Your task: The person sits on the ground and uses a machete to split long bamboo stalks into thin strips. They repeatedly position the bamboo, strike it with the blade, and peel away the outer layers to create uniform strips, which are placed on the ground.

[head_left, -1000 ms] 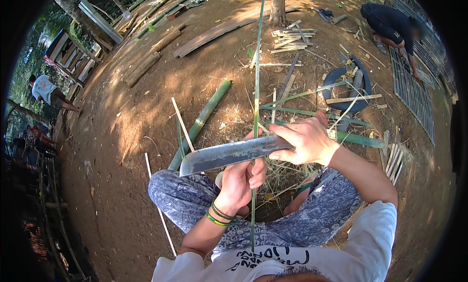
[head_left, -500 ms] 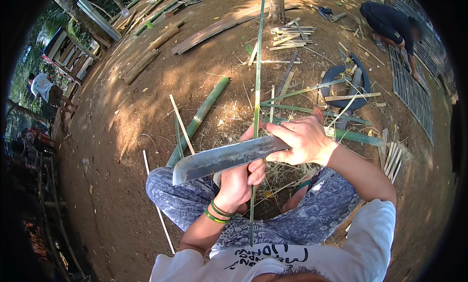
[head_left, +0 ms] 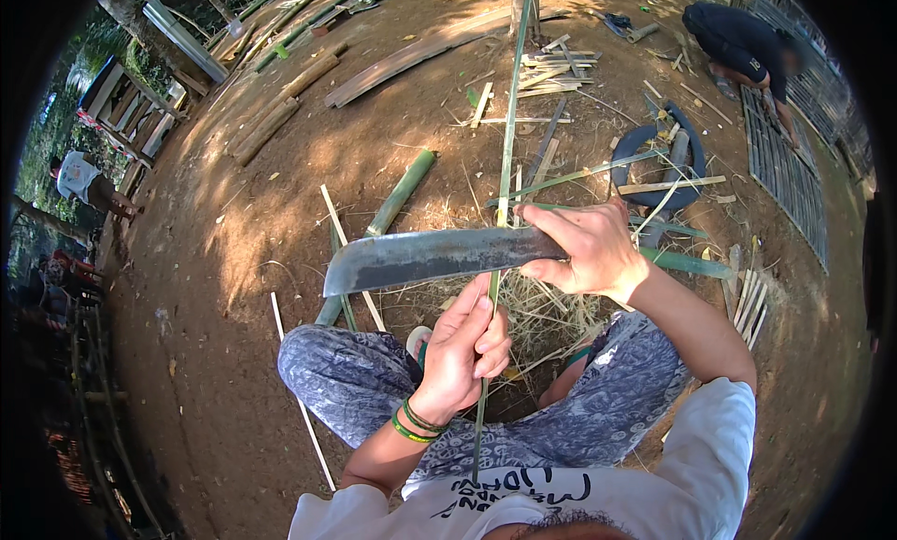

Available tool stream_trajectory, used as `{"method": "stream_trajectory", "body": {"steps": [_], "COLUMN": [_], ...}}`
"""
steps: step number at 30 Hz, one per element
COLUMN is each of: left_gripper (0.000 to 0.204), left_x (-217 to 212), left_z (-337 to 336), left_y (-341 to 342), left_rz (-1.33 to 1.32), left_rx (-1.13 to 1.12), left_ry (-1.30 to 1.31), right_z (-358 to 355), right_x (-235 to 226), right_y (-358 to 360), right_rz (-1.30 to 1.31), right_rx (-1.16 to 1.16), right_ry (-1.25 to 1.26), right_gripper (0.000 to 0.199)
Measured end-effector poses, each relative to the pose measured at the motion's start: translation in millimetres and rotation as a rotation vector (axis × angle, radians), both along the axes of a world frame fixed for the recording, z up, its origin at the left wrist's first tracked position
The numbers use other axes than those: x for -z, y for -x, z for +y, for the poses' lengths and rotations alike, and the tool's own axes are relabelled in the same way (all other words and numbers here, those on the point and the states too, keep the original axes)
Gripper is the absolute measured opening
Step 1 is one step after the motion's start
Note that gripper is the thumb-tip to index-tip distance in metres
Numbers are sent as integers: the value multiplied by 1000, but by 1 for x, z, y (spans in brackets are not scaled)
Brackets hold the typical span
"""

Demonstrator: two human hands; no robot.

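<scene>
My right hand point(head_left: 593, 248) grips a machete point(head_left: 434, 260) by its handle end, the handle itself mostly hidden under my fingers. The broad dark blade points left, nearly level, and crosses over a long thin green bamboo strip point(head_left: 510, 120). Below the blade, my left hand point(head_left: 467, 339) is closed round that strip, thumb uppermost. The strip runs from my lap away toward a tree trunk. Whether the blade's edge touches it, I cannot tell. Thin pale shavings point(head_left: 551, 306) lie on the ground beneath my hands.
A green bamboo pole point(head_left: 402, 192) lies ahead to the left. Split pieces point(head_left: 551, 71) are heaped near the tree. A dark ring, perhaps a tyre point(head_left: 691, 152), lies at right. Another person point(head_left: 743, 45) bends over a slatted bamboo panel point(head_left: 785, 180); someone else point(head_left: 79, 177) is far left.
The machete has swung slightly away from me and levelled out. My left hand, partly behind the blade before, now shows below it. The strip's far end has shifted right.
</scene>
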State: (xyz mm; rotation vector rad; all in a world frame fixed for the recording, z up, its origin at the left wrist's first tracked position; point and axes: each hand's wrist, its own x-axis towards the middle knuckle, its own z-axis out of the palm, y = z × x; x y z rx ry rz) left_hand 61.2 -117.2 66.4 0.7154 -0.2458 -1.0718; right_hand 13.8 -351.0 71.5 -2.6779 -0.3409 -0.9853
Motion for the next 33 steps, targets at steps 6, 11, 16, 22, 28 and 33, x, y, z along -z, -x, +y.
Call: {"method": "stream_trajectory", "body": {"steps": [6, 11, 16, 22, 28, 33], "left_gripper": [43, 44, 44, 44, 45, 46], "left_x": [-1, -4, 6, 3, 8, 16], "left_z": [6, 7, 19, 16, 31, 38], "left_y": [6, 7, 11, 7, 16, 21], "left_rz": [-80, -74, -112, -89, -68, 3], "left_rx": [49, 15, 59, 34, 90, 156], "left_ry": [-43, -46, -61, -35, -42, 34], "right_z": [-12, -11, -27, -10, -26, -41], "right_x": [-6, -13, -8, -11, -8, -21], "right_y": [-2, -3, -6, -5, -8, -4], "right_rz": [-9, -77, -64, -60, -122, -52], "right_rx": [161, 40, 128, 28, 101, 121], "right_ry": [-43, -16, -95, 3, -45, -71], "right_gripper": [60, 57, 56, 60, 56, 65]}}
